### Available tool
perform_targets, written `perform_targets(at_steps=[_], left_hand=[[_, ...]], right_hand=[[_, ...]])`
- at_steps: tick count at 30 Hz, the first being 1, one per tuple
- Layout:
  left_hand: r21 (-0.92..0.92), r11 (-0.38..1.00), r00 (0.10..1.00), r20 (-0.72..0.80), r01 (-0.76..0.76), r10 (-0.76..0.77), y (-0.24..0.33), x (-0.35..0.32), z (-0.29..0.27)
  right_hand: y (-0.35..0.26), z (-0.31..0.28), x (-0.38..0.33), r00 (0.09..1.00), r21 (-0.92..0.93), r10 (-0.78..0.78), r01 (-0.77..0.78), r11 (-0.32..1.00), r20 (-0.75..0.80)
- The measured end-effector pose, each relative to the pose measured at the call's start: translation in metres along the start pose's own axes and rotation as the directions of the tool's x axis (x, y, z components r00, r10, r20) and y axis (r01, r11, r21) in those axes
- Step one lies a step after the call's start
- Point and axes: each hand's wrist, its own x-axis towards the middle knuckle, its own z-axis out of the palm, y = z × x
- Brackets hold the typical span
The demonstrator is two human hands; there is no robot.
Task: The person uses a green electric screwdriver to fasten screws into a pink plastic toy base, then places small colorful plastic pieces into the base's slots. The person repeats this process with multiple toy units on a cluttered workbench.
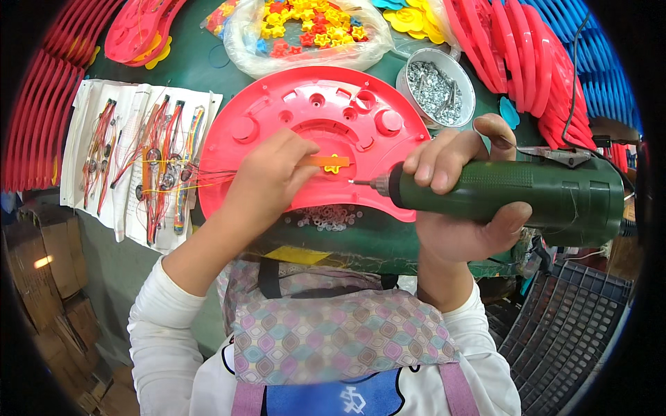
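A red half-round plastic shell [312,114] lies on the green table in front of me, inner side up. My left hand [267,177] rests on its lower middle and pinches a small orange stick [327,161] that presses on a yellow flower-shaped piece [334,168]. My right hand [454,187] grips a dark green electric screwdriver [513,194], held level with its bit [361,183] pointing left, just right of the yellow piece. A pile of small clear washers [325,218] sits at the shell's near edge.
A round white tub of silver screws [436,87] stands behind the shell. A clear bag of yellow and red flower pieces [309,31] lies at the back. Wire bundles on white paper [139,159] lie left. Stacked red shells [517,55] lean right. A black crate [569,326] sits lower right.
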Motion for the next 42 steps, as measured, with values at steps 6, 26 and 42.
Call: perform_targets(at_steps=[6, 26, 42], left_hand=[[0.169, 0.986, 0.997, -0.078, 0.002, 0.012, 0.009, 0.003, 0.010], [0.268, 0.963, 0.997, -0.073, 0.037, -0.018, -0.001, 0.000, 0.019], [0.218, 0.976, 0.996, -0.084, 0.013, 0.005, -0.008, 0.001, 0.021]], right_hand=[[0.023, 0.005, 0.003, 1.000, -0.107, 0.001, -0.001, 0.994, -0.003], [0.064, 0.017, 0.003, 0.978, -0.218, 0.084, -0.042, 0.975, 0.189], [0.048, 0.017, -0.001, 0.988, -0.078, 0.072, -0.062, 0.995, 0.133]])
